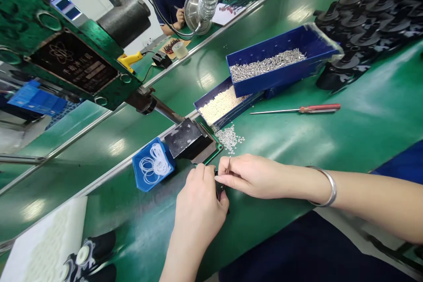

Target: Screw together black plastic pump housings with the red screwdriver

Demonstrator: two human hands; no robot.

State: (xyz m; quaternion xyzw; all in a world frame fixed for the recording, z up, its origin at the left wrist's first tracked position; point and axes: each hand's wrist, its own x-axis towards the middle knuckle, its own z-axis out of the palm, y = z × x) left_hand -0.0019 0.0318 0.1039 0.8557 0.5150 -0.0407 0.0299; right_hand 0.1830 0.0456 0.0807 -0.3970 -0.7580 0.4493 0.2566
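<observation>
My left hand (200, 198) is closed around a small black part (219, 187), mostly hidden by my fingers. Just to its right, my right hand (253, 176) pinches a thin metal pin (229, 164) that points upward; whether it is a screw I cannot make out. The fingertips of both hands meet over the black part. Beyond them lies a scatter of small metal washers (228, 137) beside the base of a green hand press (194, 145). A blue bin holds many metal screws or pins (267, 65), and another holds small cream-coloured pieces (220, 105).
A red-handled screwdriver (319, 108) lies right of the washers. White rings fill a small blue tray (136, 172). Black parts (360, 22) are heaped at the far right, with more (102, 246) at lower left near a white sheet (71, 216). Across the bench sits another person (155, 6).
</observation>
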